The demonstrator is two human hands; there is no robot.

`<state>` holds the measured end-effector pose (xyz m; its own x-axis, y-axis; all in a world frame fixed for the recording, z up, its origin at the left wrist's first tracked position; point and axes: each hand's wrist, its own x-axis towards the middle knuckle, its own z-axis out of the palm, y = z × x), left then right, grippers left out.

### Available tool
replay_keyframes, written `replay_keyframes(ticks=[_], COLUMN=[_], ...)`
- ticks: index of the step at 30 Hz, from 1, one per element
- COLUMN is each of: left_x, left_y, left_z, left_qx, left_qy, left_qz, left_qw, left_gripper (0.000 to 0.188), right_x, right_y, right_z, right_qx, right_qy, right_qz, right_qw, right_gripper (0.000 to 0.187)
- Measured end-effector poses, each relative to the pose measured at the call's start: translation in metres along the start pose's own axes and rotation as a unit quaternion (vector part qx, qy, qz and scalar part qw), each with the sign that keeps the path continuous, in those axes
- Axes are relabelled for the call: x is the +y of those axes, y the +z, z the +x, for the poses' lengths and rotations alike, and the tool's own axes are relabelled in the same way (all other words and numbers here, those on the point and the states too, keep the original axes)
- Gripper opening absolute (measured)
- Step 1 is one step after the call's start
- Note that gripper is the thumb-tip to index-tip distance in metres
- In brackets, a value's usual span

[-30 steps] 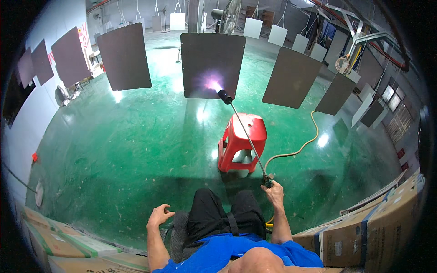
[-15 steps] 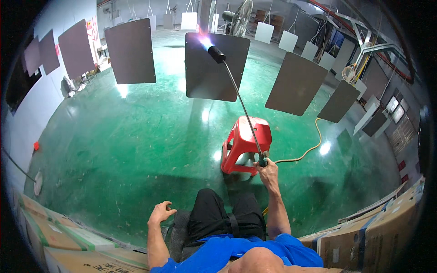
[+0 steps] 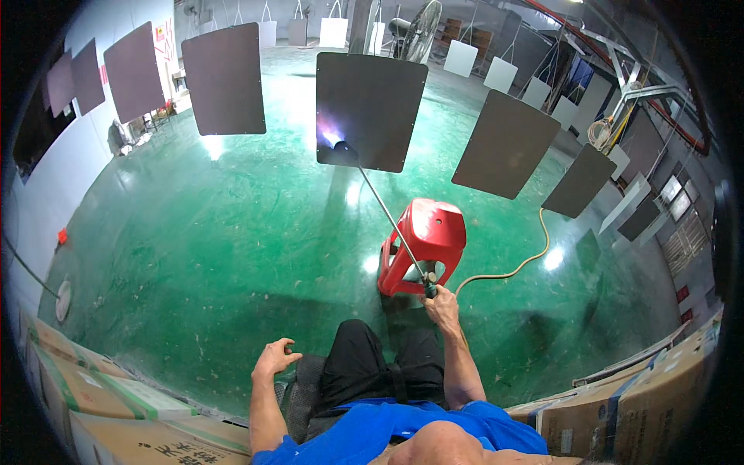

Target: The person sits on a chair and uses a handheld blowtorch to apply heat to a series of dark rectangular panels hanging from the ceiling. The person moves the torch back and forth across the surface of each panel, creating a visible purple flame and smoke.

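My right hand [image 3: 442, 308] is closed round the handle of a gas torch. The torch's long thin pipe slants up and left past a red plastic stool [image 3: 435, 225] to a dark nozzle [image 3: 346, 154]. A blue-violet flame [image 3: 331, 134] burns from the nozzle in front of the lower left part of a dark grey hanging panel [image 3: 376, 101]. Whether the flame touches the panel I cannot tell. My left hand [image 3: 277, 357] holds nothing, its fingers loosely bent and apart, beside the grey seat [image 3: 306, 391] under me.
More dark panels [image 3: 225, 81] [image 3: 508, 143] hang in a row on both sides, with paler ones [image 3: 461, 58] farther off. A yellow hose [image 3: 496, 276] runs over the green floor [image 3: 178, 256]. Cardboard boxes [image 3: 101, 395] line the near edges. A large fan [image 3: 418, 32] stands behind.
My right hand has moved slightly left and nearer to me. The torch's nozzle and flame have come down from the panel's upper part to its lower left. My left hand stays put.
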<state>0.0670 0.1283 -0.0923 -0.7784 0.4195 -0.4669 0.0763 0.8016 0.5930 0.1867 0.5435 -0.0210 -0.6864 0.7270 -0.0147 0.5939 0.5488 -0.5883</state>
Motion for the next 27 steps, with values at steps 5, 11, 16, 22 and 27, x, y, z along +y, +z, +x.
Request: replay_keyframes(ticks=[5,11,16,22,27], left_x=[0.005,-0.003,-0.014,-0.022,-0.026], left_y=[-0.003,0.000,0.004,0.009,0.014], left_z=[-0.004,0.001,0.003,0.008,0.012], left_qx=[-0.007,-0.007,-0.022,-0.042,-0.040], left_qy=[-0.028,-0.019,-0.033,-0.032,-0.056], left_qz=[-0.001,0.012,0.006,0.017,0.024], left_qw=[1.000,1.000,0.999,0.998,0.997], left_gripper=[0.059,0.058,0.059,0.061,0.061], right_x=[0.008,0.038,0.060,0.109,0.111], right_y=[0.002,-0.006,-0.025,-0.037,-0.059], right_z=[-0.013,-0.032,-0.055,-0.069,-0.053], right_qx=[-0.017,0.000,-0.006,0.090,0.163], right_qy=[0.033,0.069,0.119,0.105,0.082], right_qz=[-0.004,-0.008,-0.010,0.076,0.181], right_qw=[0.999,0.998,0.993,0.988,0.967], right_gripper=[0.039,0.043,0.043,0.038,0.032])
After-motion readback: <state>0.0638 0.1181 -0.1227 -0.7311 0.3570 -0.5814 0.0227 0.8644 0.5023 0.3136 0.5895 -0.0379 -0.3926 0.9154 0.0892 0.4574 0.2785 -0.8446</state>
